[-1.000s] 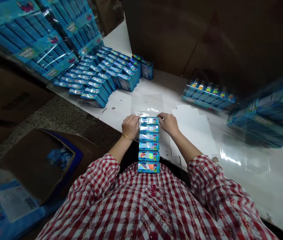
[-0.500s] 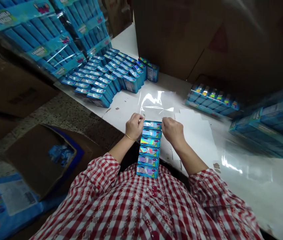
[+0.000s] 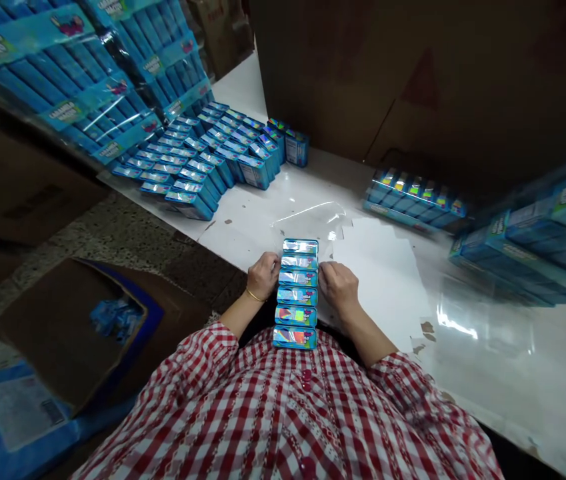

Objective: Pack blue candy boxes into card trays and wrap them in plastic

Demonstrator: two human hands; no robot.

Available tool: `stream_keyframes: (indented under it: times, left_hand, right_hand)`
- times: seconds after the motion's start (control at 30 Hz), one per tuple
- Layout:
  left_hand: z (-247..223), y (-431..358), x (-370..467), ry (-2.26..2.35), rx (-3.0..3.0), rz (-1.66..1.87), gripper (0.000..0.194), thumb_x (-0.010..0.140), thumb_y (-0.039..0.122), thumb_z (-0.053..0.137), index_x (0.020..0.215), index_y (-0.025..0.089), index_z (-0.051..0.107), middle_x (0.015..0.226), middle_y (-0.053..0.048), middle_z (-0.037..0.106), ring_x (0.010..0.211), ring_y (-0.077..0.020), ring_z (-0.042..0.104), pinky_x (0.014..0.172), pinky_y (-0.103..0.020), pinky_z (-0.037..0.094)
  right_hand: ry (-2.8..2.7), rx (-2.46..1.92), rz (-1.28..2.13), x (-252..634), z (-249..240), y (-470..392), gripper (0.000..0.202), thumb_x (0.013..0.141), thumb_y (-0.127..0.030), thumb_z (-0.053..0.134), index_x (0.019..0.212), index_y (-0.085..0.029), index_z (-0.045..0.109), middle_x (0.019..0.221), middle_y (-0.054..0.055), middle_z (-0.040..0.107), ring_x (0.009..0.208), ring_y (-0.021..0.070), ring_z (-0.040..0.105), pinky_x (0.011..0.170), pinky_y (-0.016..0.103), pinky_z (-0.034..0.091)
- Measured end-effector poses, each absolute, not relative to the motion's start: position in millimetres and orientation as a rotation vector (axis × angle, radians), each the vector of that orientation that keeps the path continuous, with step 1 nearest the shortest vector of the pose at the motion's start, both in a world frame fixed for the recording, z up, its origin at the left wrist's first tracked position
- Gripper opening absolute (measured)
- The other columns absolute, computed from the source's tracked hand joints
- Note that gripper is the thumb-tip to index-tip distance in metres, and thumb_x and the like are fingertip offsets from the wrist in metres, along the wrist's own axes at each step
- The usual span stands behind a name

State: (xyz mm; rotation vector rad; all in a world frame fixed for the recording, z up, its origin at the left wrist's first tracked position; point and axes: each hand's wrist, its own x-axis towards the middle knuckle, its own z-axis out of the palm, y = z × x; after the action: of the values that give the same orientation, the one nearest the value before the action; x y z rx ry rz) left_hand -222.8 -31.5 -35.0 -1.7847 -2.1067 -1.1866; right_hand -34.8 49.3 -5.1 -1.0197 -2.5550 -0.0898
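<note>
A row of several small blue candy boxes [image 3: 297, 295] runs from the table edge towards my chest, shiny ends facing up. At its left side my left hand [image 3: 263, 275] is closed, fingers pinched on clear plastic film [image 3: 313, 217]. Across the row, my right hand [image 3: 339, 285] is likewise closed in a pinch on the film. The film spreads over the table beyond the far box and its edges near my fingers are hard to make out. What supports the row from below is hidden.
Many loose blue boxes [image 3: 203, 157] stand at the left, before wrapped display packs [image 3: 63, 80]. A wrapped pack [image 3: 415, 200] lies at the back right, with stacked packs [image 3: 533, 247] beyond. White card sheets [image 3: 383, 280] lie right. An opened carton [image 3: 77, 333] sits lower left.
Both hands have slid towards my body along the sides of the row, from its far end to about the second and third boxes. The film has been drawn nearer with them.
</note>
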Motion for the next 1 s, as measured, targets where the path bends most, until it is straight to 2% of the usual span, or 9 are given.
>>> stream_keyframes:
  times: [0.1, 0.27, 0.43, 0.5, 0.6, 0.7, 1.0]
  left_hand:
    - [-37, -39, -225, -2.206, -1.825, -1.146, 0.021, 0.090, 0.030, 0.036, 0.081, 0.018, 0.051, 0.078, -0.005, 0.062, 0.071, -0.0125, 0.060, 0.066, -0.022, 0.045]
    - [-44, -44, -223, -2.410, -1.703, -1.158, 0.024, 0.088, 0.039, 0.037, 0.081, 0.019, 0.049, 0.074, -0.005, 0.064, 0.068, -0.0157, 0.062, 0.064, -0.025, 0.045]
    - [-40, -34, -225, -2.714, -1.645, -1.052, 0.019, 0.086, 0.034, 0.045, 0.098, 0.018, 0.048, 0.083, -0.005, 0.066, 0.073, -0.0165, 0.064, 0.062, -0.024, 0.043]
    - [-36, -31, -228, -2.726, -1.740, -0.848, 0.017, 0.088, 0.031, 0.042, 0.093, 0.018, 0.051, 0.084, -0.007, 0.066, 0.076, -0.0176, 0.063, 0.064, -0.025, 0.042]
    - [-28, -26, -232, -2.733, -1.846, -0.469, 0.024, 0.090, 0.030, 0.037, 0.081, 0.017, 0.056, 0.083, -0.010, 0.066, 0.078, -0.0205, 0.062, 0.063, -0.027, 0.040]
    - [-24, -23, -234, -2.736, -1.925, -0.232, 0.028, 0.090, 0.030, 0.036, 0.081, 0.017, 0.059, 0.084, -0.010, 0.066, 0.076, -0.0210, 0.062, 0.059, -0.027, 0.038]
    - [-31, -71, -221, -2.504, -2.160, -0.260, 0.030, 0.088, 0.031, 0.038, 0.072, 0.018, 0.060, 0.068, -0.009, 0.064, 0.064, -0.0184, 0.058, 0.054, -0.027, 0.034]
  right_hand:
    - [-2.649, -1.130, -0.024, -37, 2, 49, 0.032, 0.092, -0.024, 0.033, 0.074, -0.018, 0.059, 0.073, 0.006, 0.060, 0.067, 0.0154, 0.047, 0.063, 0.029, 0.026]
    - [-2.695, -1.094, 0.004, -37, -6, 49, 0.029, 0.091, -0.021, 0.034, 0.078, -0.018, 0.059, 0.075, 0.006, 0.061, 0.068, 0.0157, 0.047, 0.063, 0.029, 0.025]
    - [-2.629, -1.305, 0.140, -39, -26, 54, 0.031, 0.092, -0.029, 0.036, 0.078, -0.017, 0.060, 0.074, 0.005, 0.062, 0.067, 0.0146, 0.047, 0.059, 0.027, 0.023]
    - [-2.667, -1.274, 0.164, -42, -29, 59, 0.030, 0.092, -0.029, 0.036, 0.081, -0.017, 0.062, 0.079, 0.005, 0.063, 0.069, 0.0146, 0.048, 0.061, 0.027, 0.023]
    - [-2.750, -1.235, 0.165, -46, -30, 68, 0.028, 0.091, -0.025, 0.039, 0.079, -0.016, 0.062, 0.082, 0.007, 0.062, 0.071, 0.0154, 0.047, 0.063, 0.028, 0.024]
    - [-2.786, -1.173, 0.183, -47, -30, 74, 0.027, 0.089, -0.023, 0.041, 0.074, -0.015, 0.062, 0.079, 0.007, 0.061, 0.071, 0.0158, 0.046, 0.064, 0.028, 0.024]
    - [-2.746, -0.849, 0.202, -12, -33, 28, 0.027, 0.085, -0.020, 0.043, 0.062, -0.017, 0.057, 0.066, 0.004, 0.055, 0.066, 0.0152, 0.041, 0.066, 0.029, 0.025]
